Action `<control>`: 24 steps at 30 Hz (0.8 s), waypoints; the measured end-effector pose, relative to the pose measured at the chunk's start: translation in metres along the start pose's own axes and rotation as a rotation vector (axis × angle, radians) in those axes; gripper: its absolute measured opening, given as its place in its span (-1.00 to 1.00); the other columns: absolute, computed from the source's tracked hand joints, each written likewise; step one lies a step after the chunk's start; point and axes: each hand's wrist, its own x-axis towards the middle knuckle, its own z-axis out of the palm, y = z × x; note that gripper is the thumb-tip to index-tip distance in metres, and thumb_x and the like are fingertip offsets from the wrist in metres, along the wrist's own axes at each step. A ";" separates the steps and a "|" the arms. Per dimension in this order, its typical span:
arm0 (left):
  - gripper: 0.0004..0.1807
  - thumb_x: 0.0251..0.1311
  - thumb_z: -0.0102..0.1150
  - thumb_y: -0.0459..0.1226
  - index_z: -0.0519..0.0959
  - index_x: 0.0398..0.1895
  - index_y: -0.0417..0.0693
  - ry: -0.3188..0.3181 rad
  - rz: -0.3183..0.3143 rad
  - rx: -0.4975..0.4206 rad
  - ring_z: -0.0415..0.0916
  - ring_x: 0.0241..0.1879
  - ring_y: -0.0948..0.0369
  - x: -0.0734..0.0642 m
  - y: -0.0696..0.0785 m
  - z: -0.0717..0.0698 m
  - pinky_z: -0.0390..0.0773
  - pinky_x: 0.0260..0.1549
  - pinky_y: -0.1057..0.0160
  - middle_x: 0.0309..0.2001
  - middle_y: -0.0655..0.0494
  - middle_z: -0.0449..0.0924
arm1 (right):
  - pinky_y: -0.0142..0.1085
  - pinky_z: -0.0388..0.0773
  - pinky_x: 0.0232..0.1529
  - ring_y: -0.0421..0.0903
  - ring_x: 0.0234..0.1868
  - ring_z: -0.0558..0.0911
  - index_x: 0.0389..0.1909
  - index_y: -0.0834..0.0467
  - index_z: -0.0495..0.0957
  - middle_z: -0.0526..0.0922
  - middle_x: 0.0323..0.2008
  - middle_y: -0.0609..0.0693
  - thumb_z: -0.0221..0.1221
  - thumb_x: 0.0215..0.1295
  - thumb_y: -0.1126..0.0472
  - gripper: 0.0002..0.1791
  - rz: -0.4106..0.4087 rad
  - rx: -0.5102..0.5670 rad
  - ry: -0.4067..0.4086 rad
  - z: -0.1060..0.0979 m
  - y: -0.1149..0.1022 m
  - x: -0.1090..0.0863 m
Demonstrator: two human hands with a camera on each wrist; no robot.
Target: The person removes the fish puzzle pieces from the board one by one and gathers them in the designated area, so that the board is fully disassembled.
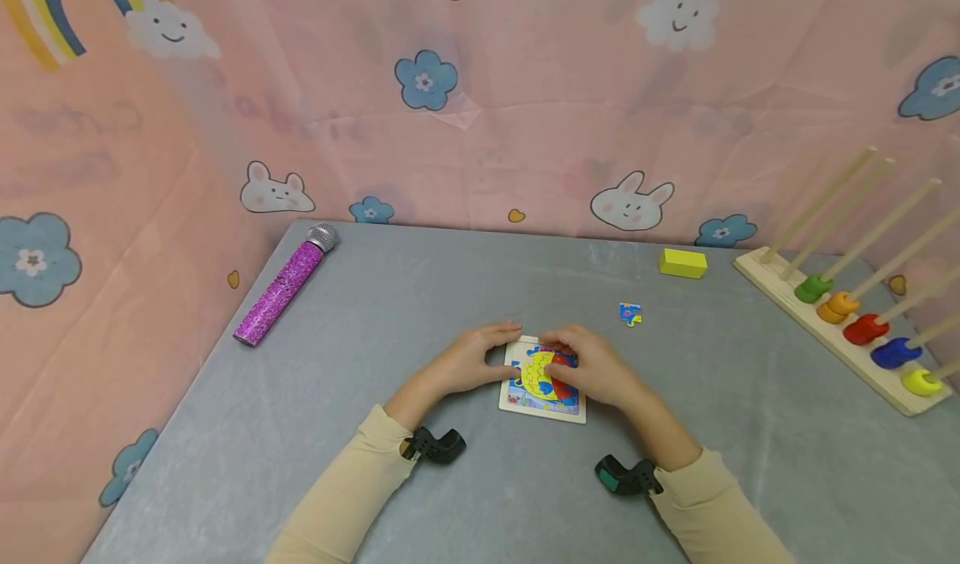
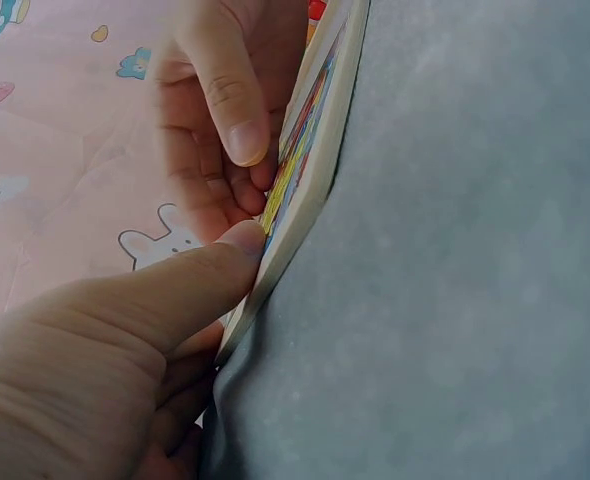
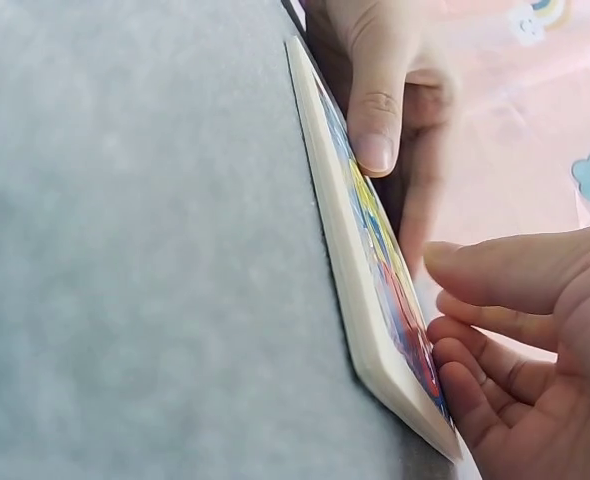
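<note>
A small wooden jigsaw puzzle (image 1: pixel 543 397) lies on the grey table, with a pale frame around a yellow, red and blue picture. My left hand (image 1: pixel 472 357) holds its left side, thumb on the near part of the edge and fingers around toward the far corner. Over the puzzle's right side is my right hand (image 1: pixel 600 368). In the right wrist view its curled fingers (image 3: pixel 475 385) touch the picture near the red part, while the thumb (image 3: pixel 475 268) stays apart from them. A loose puzzle piece (image 1: pixel 630 313), blue with yellow, lies beyond the right hand.
A yellow block (image 1: pixel 682 263) sits near the table's back edge. At the right stands a wooden peg rack (image 1: pixel 817 314) with coloured rings on upright rods. A glittery purple microphone (image 1: pixel 283 291) lies at the far left. Patterned pink cloth (image 1: pixel 510 131) hangs behind the table.
</note>
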 end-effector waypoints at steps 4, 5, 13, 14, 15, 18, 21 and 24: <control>-0.31 0.17 0.26 -0.06 0.34 0.34 -0.10 0.001 -0.004 0.004 0.17 0.39 0.13 0.000 0.000 0.000 0.23 0.34 0.10 0.38 0.07 0.27 | -0.04 0.49 0.03 0.02 -0.03 0.52 0.03 0.21 0.55 0.53 -0.04 0.11 0.28 0.16 0.23 -0.61 0.008 -0.040 -0.031 0.001 0.000 0.000; -0.31 0.17 0.26 -0.05 0.34 0.34 -0.10 0.001 -0.005 0.005 0.17 0.39 0.13 0.000 0.000 0.000 0.23 0.35 0.10 0.38 0.07 0.27 | -0.03 0.48 0.03 0.03 -0.03 0.51 0.03 0.20 0.55 0.52 -0.03 0.11 0.27 0.16 0.22 -0.61 0.008 -0.048 -0.036 0.001 0.000 0.000; -0.31 0.18 0.26 -0.07 0.34 0.34 -0.11 0.002 0.006 -0.001 0.17 0.39 0.11 0.000 0.001 0.000 0.23 0.34 0.09 0.38 0.05 0.27 | -0.01 0.48 0.05 0.03 -0.02 0.50 0.02 0.20 0.56 0.49 -0.03 0.11 0.29 0.15 0.24 -0.62 0.015 -0.046 -0.032 0.004 0.001 0.000; -0.32 0.18 0.26 -0.07 0.34 0.34 -0.11 0.002 0.007 -0.002 0.17 0.39 0.10 0.000 0.001 0.000 0.23 0.34 0.08 0.38 0.04 0.27 | -0.01 0.48 0.05 0.03 -0.02 0.50 0.01 0.20 0.56 0.49 -0.03 0.11 0.29 0.15 0.24 -0.62 0.012 -0.048 -0.028 0.004 0.001 0.000; -0.31 0.17 0.26 -0.07 0.34 0.34 -0.11 0.002 0.007 -0.002 0.17 0.40 0.11 0.000 0.001 0.000 0.23 0.34 0.08 0.38 0.05 0.27 | -0.01 0.48 0.05 0.03 -0.03 0.50 0.01 0.21 0.56 0.48 -0.04 0.11 0.29 0.15 0.24 -0.62 0.010 -0.050 -0.025 0.004 0.001 0.000; -0.31 0.18 0.26 -0.07 0.34 0.34 -0.12 0.002 0.010 0.001 0.17 0.40 0.10 0.000 0.000 0.001 0.23 0.34 0.08 0.38 0.04 0.27 | -0.02 0.48 0.05 0.02 -0.04 0.50 0.01 0.21 0.56 0.48 -0.05 0.11 0.29 0.15 0.25 -0.62 0.000 -0.066 -0.019 0.005 0.001 0.001; -0.31 0.17 0.26 -0.07 0.34 0.34 -0.12 0.001 0.012 0.002 0.17 0.39 0.10 0.000 -0.001 0.001 0.23 0.34 0.08 0.38 0.04 0.27 | -0.04 0.49 0.04 0.01 -0.05 0.49 0.02 0.23 0.55 0.47 -0.06 0.11 0.30 0.14 0.24 -0.60 -0.004 -0.076 -0.016 0.006 0.001 0.001; -0.31 0.17 0.26 -0.08 0.34 0.34 -0.12 0.001 0.013 0.000 0.17 0.40 0.11 0.000 -0.001 0.001 0.23 0.34 0.10 0.38 0.04 0.27 | -0.05 0.48 0.02 0.00 -0.07 0.47 0.02 0.24 0.53 0.45 -0.07 0.12 0.30 0.14 0.22 -0.59 -0.006 -0.086 -0.012 0.007 0.000 0.001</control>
